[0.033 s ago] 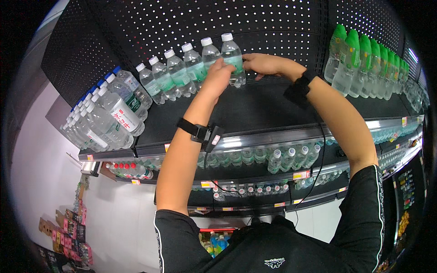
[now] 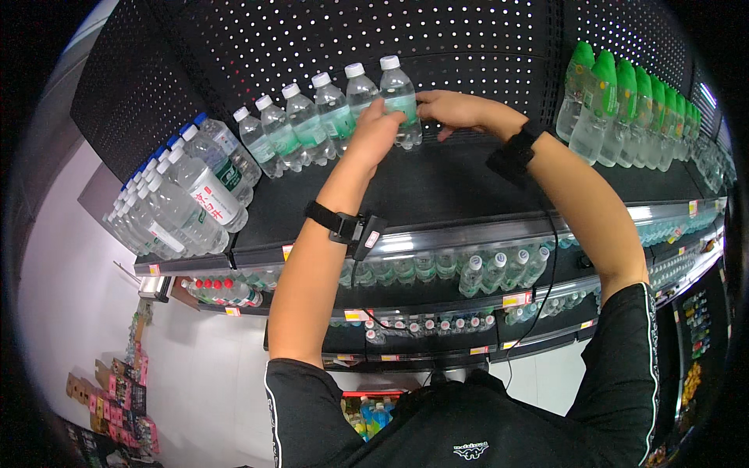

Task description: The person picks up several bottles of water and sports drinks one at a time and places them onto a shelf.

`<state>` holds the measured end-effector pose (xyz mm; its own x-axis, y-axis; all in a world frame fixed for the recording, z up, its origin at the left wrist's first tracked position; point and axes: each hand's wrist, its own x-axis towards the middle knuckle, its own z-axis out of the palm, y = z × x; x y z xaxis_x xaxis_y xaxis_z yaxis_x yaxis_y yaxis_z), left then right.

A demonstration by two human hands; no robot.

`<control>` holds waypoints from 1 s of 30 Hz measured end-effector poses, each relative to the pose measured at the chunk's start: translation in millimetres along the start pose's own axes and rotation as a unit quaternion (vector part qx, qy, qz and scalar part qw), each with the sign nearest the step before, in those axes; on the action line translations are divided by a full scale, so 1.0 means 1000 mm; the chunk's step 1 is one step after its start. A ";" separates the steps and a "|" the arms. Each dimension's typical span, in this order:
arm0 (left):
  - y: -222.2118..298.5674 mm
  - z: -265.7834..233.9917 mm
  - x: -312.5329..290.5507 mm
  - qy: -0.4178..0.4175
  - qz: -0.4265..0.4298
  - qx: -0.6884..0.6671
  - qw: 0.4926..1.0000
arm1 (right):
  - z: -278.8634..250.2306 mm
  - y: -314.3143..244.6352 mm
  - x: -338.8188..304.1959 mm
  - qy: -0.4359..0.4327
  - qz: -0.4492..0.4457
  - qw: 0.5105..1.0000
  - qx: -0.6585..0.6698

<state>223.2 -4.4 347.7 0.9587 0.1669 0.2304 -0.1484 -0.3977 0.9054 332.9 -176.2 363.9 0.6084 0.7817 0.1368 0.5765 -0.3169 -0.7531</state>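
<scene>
A row of clear water bottles (image 2: 310,131) with white caps and pale green labels stands along the back of the top black shelf (image 2: 460,183). At the right end of that row is one water bottle (image 2: 397,82), upright on the shelf. My left hand (image 2: 376,131) comes at it from the left, thumb across its label and the other fingers bent at its side, partly hidden. On the bottle's other side, my right hand (image 2: 454,111) has its fingers stretched apart, the tips at or against the bottle; whether they touch cannot be made out.
Larger water bottles (image 2: 199,187) with white and blue caps fill the shelf's left end. Green-capped bottles (image 2: 605,109) line its right part. Behind rises a perforated black panel (image 2: 468,39). Lower shelves hold more bottles (image 2: 495,273). A thin black cable (image 2: 552,257) hangs beside my right arm.
</scene>
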 end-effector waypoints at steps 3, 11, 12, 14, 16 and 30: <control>-0.008 0.003 -0.011 0.055 0.047 0.041 0.997 | 0.012 -0.016 -0.023 0.005 -0.009 1.000 0.030; 0.026 0.019 -0.108 0.191 0.412 0.166 0.875 | 0.062 -0.062 -0.143 0.171 -0.277 0.945 0.016; 0.028 0.031 -0.131 0.188 0.447 0.163 0.859 | 0.076 -0.061 -0.165 0.172 -0.251 0.948 0.091; 0.018 0.042 -0.146 0.198 0.441 0.174 0.858 | 0.085 -0.057 -0.179 0.163 -0.245 0.952 0.081; 0.002 0.053 -0.194 0.205 0.442 0.170 0.856 | 0.123 -0.053 -0.225 0.138 -0.267 0.951 0.077; -0.232 0.164 -0.254 0.012 0.022 -0.039 0.999 | 0.296 0.144 -0.268 0.101 -0.017 0.979 0.177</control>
<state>53.7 -102.8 19.9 0.9448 0.1733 0.2779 -0.2093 -0.3330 0.9194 91.1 -272.5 28.7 0.7079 0.6553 0.2636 0.3949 -0.0578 -0.9169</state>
